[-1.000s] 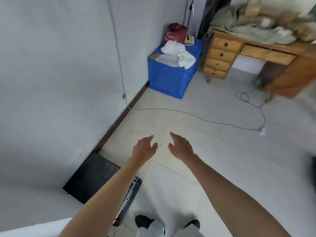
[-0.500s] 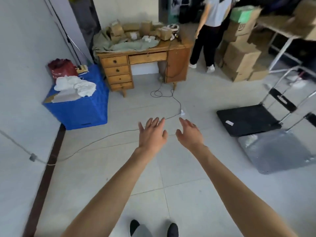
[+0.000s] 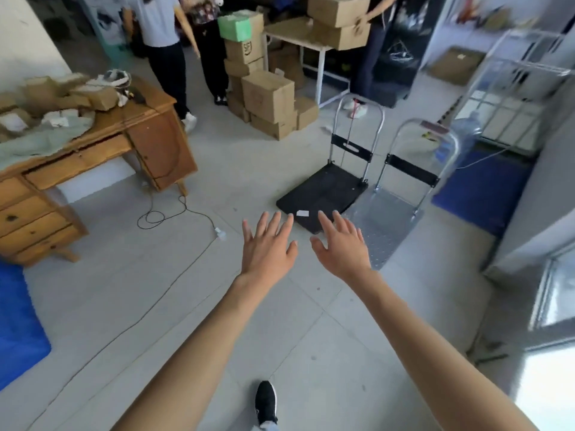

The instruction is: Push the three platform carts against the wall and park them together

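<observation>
Two platform carts stand side by side in the middle of the room, handles upright on their far ends. The black cart is on the left and the silver cart on the right. My left hand and my right hand are stretched forward over the floor, fingers spread, empty, short of the carts' near edges. No third cart shows in this view.
A wooden desk piled with parcels is at the left, with a black cable looping on the floor. Stacked cardboard boxes and several people stand at the back. A blue crate sits at the left edge, a blue mat at the right.
My view has swung right, away from the wall and the black cart parked beside it, toward the room's middle. The two carts now lie straight ahead. Both hands stay empty.
</observation>
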